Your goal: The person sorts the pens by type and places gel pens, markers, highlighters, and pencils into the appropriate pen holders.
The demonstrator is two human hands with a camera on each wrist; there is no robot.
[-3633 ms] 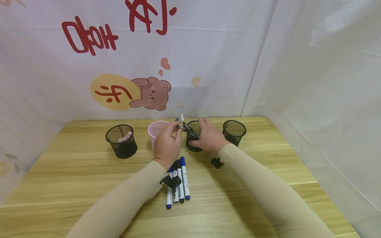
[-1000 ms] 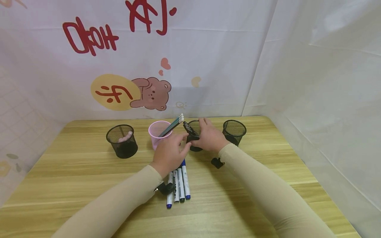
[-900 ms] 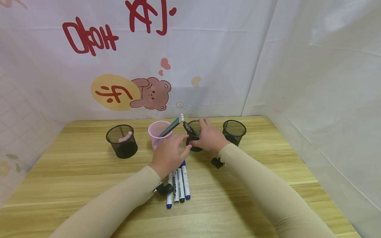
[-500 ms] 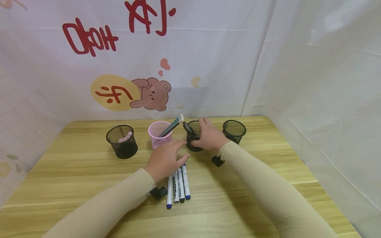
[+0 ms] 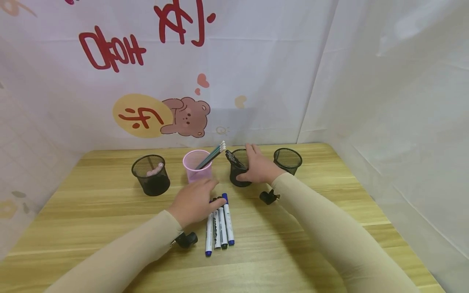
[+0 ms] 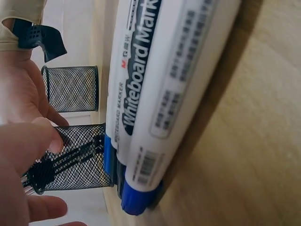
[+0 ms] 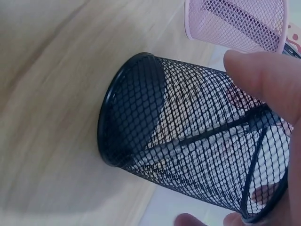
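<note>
My right hand (image 5: 261,167) grips a black mesh pen cup (image 5: 239,178) from its right side, thumb at the front and fingers behind. Black pens (image 5: 235,159) lean inside that cup, past its left rim. In the right wrist view the mesh wall (image 7: 202,127) shows close up beside the thumb. My left hand (image 5: 194,202) hovers at the cap end of several whiteboard markers (image 5: 221,230) laid side by side, fingers spread and holding nothing. Up close in the left wrist view, a blue-capped marker (image 6: 174,94) lies foremost; whether my fingers touch any marker is unclear.
A pink mesh cup (image 5: 197,174) with several white-tipped pencils (image 5: 213,156) stands left of the gripped cup. Farther left, a black mesh cup (image 5: 155,185) holds pinkish rolled pieces (image 5: 155,169). Another black mesh cup (image 5: 288,160) stands at the right, partly behind my wrist.
My left hand has let go of the black pens, which now lean in the cup, and has moved down and left to the markers. My right hand stays at the cup.
</note>
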